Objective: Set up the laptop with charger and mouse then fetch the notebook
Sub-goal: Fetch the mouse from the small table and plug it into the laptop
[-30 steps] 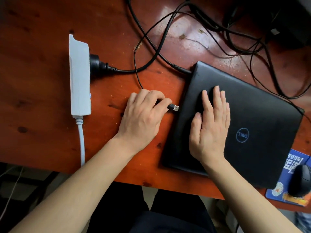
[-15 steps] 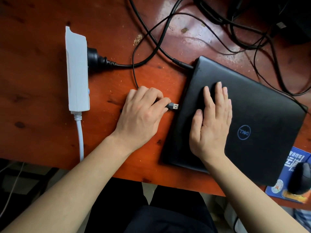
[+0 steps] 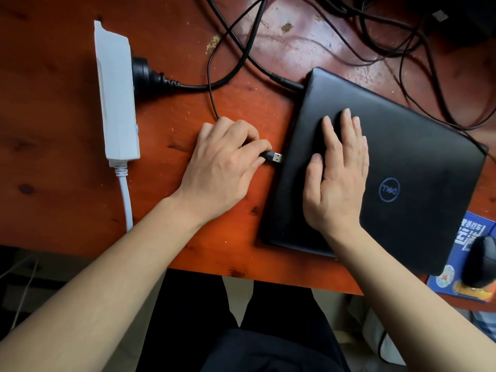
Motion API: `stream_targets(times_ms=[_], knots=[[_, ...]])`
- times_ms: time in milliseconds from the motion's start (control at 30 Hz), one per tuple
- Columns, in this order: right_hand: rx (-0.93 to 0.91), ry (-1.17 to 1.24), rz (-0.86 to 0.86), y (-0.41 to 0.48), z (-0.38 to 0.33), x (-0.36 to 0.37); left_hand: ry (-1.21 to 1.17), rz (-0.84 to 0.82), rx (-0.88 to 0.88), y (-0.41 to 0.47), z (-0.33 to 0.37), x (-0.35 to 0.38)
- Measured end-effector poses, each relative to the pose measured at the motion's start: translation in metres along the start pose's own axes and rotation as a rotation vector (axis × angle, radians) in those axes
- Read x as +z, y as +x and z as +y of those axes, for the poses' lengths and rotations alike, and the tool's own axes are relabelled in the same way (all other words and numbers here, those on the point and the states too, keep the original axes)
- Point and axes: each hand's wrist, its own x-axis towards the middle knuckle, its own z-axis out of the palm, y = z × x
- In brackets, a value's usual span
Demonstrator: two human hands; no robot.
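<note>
A closed black laptop [image 3: 418,146] lies on the reddish wooden desk [image 3: 53,108]. My right hand [image 3: 335,181] rests flat on its lid, fingers spread. My left hand [image 3: 222,170] pinches a black USB plug [image 3: 275,157] whose metal tip almost touches the laptop's left edge; its thin cable [image 3: 210,84] runs off to the back. A thicker charger cable's connector [image 3: 284,81] sits in the laptop's back left corner. At the right edge of the frame, a black mouse [image 3: 480,264] sits on a blue mouse pad [image 3: 451,280]. No notebook is in view.
A white power strip [image 3: 116,92] lies at the left with a black plug [image 3: 145,76] in its side and a white cord [image 3: 126,200] running off the desk's front edge. Several black cables [image 3: 375,36] tangle at the back. My legs show below the desk.
My left hand has carried the USB plug a little to the right, closer to the laptop's left edge. My right hand has stayed flat on the lid.
</note>
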Motion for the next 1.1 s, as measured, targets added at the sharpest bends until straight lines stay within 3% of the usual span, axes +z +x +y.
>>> stream_targets(times_ms=[367,700,1100], knots=[[0.051,0.001,-0.004,0.001,-0.009,-0.004,0.045,0.04,0.037,-0.003,0.001,0.002],[0.055,0.005,0.0,0.0,-0.01,-0.004,0.089,0.123,-0.084,0.001,0.008,0.01],[0.037,-0.003,0.013,-0.001,-0.009,-0.003,0.052,0.091,0.036,-0.003,0.002,0.006]])
